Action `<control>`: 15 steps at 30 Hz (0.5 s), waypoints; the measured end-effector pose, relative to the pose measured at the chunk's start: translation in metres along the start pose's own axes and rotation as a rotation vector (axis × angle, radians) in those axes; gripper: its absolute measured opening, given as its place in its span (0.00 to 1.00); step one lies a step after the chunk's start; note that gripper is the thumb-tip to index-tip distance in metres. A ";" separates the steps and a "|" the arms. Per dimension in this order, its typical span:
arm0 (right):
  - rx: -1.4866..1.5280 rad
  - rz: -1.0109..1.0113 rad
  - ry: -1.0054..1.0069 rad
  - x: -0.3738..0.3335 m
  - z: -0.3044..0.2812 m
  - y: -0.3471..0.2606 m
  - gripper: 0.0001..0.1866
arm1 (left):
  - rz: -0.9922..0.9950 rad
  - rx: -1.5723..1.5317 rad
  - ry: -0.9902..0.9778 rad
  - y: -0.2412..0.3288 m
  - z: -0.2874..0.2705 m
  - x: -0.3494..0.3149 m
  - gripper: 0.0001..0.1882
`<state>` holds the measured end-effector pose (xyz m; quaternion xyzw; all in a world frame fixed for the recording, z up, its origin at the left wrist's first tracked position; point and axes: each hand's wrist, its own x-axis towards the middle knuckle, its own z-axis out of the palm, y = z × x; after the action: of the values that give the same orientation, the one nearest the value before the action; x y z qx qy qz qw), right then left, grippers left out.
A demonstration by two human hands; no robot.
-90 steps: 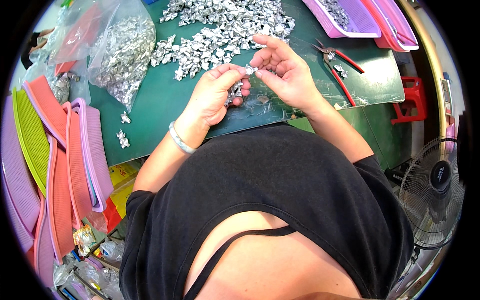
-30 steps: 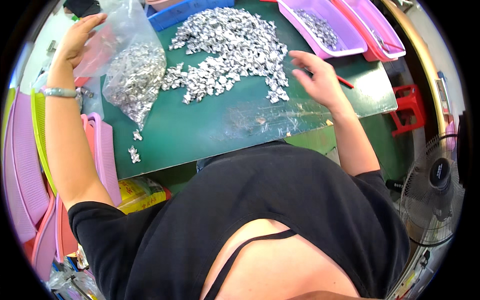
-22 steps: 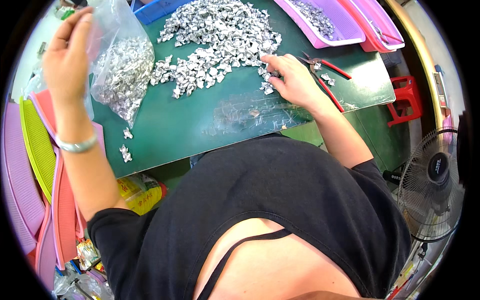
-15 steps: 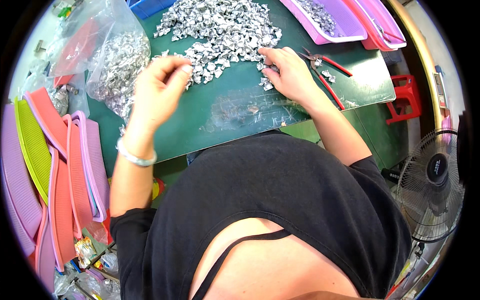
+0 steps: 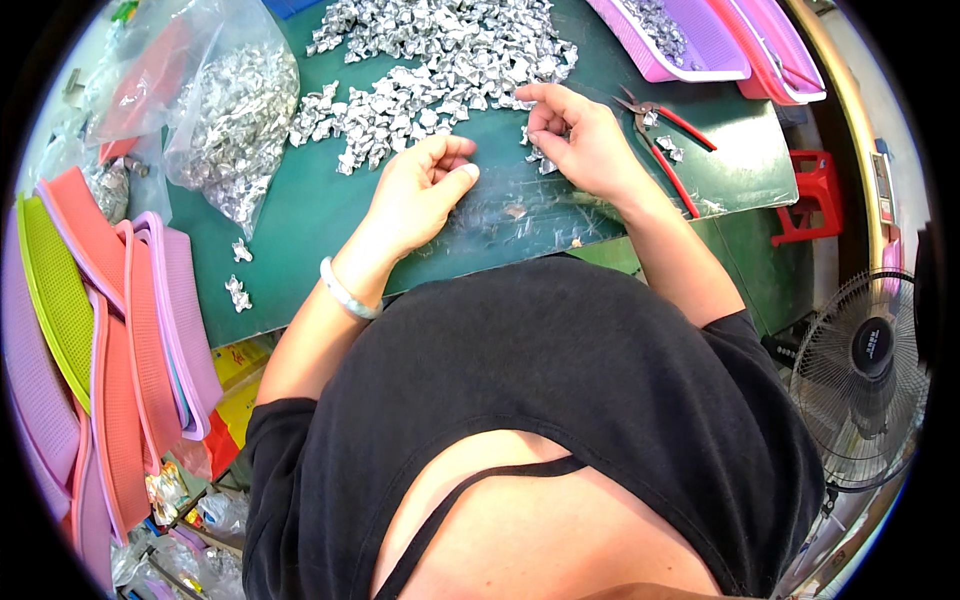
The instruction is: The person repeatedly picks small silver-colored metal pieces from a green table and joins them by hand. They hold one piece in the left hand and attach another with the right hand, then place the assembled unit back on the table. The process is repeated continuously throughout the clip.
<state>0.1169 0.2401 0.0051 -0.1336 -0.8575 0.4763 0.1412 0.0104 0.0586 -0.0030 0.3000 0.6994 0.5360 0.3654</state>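
A heap of small silver metal castings (image 5: 450,75) is spread over the green table. My left hand (image 5: 425,190) is held in front of the heap, its fingers curled in and the thumb close to them; whatever they hold, if anything, is hidden. To its right, my right hand (image 5: 585,145) has its index finger pointing left and its other fingers bent toward the thumb. A few loose castings (image 5: 541,158) lie just under those right fingertips. Whether one is pinched there does not show. Red-handled pliers (image 5: 668,150) rest open beside my right hand.
A clear plastic bag (image 5: 235,130) full of castings stands at left, two single castings (image 5: 238,292) near it. Stacked coloured baskets (image 5: 120,340) crowd the left side. A purple basket (image 5: 700,70) holds more pieces at far right. A red stool (image 5: 808,200) and a fan (image 5: 860,370) stand beyond.
My left hand has moved right and nearer to me, from beside the bag toward my right hand. The two single castings left of it are now uncovered. My right hand has barely shifted.
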 end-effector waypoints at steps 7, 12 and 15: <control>-0.455 -0.329 0.055 0.002 0.000 0.005 0.20 | 0.015 0.061 -0.026 0.000 0.004 0.006 0.14; -0.704 -0.342 0.096 0.000 0.002 -0.001 0.21 | 0.015 0.050 -0.039 0.001 0.006 0.006 0.13; -0.783 -0.268 0.030 0.003 0.008 -0.014 0.17 | 0.046 0.166 -0.028 -0.007 0.001 0.001 0.12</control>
<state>0.1094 0.2282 0.0131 -0.0715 -0.9816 0.0896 0.1530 0.0102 0.0586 -0.0106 0.3528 0.7292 0.4801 0.3366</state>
